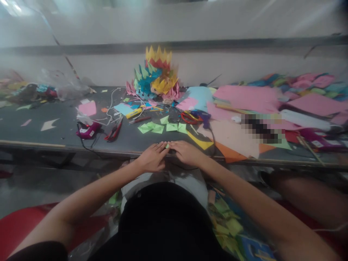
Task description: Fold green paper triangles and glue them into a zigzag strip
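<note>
At the table's front edge, my left hand (154, 156) and my right hand (186, 152) meet fingertip to fingertip. Between them shows a small bit of green paper (167, 146), pinched and pressed by the fingers of both hands; most of it is hidden. Just beyond lie several light green folded paper pieces (152, 127) in a loose row. Farther back stands a model of folded paper (156, 78) in yellow, red, blue, green and pink, with pointed tiers.
Red-handled pliers (114, 130) and a purple device with a cord (88, 130) lie to the left. Red-handled scissors (191, 117), a yellow cutter (134, 113) and pink paper sheets (244, 98) lie on the dark table (65, 125). At right, a person's leg (301, 192) shows.
</note>
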`<state>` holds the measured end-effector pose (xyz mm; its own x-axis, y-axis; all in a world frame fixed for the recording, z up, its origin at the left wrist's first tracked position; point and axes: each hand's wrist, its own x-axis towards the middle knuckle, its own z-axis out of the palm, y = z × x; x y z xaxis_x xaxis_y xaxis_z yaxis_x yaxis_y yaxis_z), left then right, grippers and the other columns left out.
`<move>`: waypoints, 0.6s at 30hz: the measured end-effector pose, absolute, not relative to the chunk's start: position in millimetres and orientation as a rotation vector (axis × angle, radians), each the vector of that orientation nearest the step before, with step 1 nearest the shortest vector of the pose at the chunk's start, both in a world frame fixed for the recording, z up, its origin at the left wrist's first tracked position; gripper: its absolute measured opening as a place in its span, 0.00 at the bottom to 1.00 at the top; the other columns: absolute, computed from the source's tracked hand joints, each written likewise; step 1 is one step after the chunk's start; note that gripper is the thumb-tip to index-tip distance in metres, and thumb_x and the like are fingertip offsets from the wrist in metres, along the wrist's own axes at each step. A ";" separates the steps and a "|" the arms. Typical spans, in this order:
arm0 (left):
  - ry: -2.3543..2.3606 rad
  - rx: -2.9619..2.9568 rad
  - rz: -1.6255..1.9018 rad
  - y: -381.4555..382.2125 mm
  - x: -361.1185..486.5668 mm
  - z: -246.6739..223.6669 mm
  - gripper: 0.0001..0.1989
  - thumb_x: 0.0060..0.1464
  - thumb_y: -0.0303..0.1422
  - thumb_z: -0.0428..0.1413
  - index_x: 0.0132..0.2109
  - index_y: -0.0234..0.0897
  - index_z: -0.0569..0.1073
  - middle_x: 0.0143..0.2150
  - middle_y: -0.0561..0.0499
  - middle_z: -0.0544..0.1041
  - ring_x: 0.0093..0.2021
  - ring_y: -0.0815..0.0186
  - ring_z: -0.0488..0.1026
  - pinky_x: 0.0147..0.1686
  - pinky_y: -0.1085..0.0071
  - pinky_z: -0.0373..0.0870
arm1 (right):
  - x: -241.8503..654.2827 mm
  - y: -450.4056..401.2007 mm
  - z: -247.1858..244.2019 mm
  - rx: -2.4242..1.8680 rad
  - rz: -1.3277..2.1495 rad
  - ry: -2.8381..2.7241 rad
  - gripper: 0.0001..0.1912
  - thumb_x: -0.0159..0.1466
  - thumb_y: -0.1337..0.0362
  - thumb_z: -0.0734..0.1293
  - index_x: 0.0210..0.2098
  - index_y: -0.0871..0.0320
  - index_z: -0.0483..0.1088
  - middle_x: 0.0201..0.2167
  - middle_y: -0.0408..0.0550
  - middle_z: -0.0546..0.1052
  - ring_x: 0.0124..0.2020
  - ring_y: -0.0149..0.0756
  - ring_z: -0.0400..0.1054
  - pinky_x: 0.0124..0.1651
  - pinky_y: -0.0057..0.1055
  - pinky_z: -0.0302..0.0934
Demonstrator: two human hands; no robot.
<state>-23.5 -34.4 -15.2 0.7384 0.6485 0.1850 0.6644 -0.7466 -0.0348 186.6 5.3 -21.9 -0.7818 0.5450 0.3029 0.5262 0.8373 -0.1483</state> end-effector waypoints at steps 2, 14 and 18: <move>-1.108 -2.844 -0.264 -36.7 -24.2 -17.5 0.32 0.52 0.41 0.51 0.60 0.27 0.58 0.62 0.31 0.57 0.63 0.50 0.55 0.56 0.56 0.55 | 185.7 -0.6 -20.4 -0.887 0.131 -2.660 0.24 0.57 0.73 0.57 0.53 0.65 0.65 0.53 0.57 0.70 0.54 0.41 0.64 0.57 0.42 0.58; -1.334 -2.921 -0.570 -31.9 -28.8 -8.6 0.21 0.56 0.37 0.49 0.56 0.36 0.63 0.56 0.41 0.68 0.57 0.59 0.64 0.56 0.56 0.57 | 185.2 -9.5 -12.7 -1.155 0.318 -2.371 0.15 0.61 0.69 0.58 0.43 0.52 0.72 0.45 0.46 0.76 0.49 0.37 0.69 0.56 0.46 0.55; -1.592 -2.847 -0.749 -18.0 -25.3 -7.6 0.15 0.57 0.34 0.50 0.51 0.37 0.68 0.45 0.47 0.77 0.44 0.62 0.74 0.47 0.64 0.67 | 188.4 -4.7 -11.6 -1.210 0.355 -2.283 0.11 0.59 0.62 0.64 0.41 0.52 0.74 0.40 0.45 0.78 0.43 0.38 0.72 0.51 0.42 0.60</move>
<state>-25.3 -18.0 -7.6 0.4531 0.8464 0.2799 0.7553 -0.5312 0.3837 188.4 -4.7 -11.6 -0.4607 0.8249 0.3277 0.6863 0.5652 -0.4577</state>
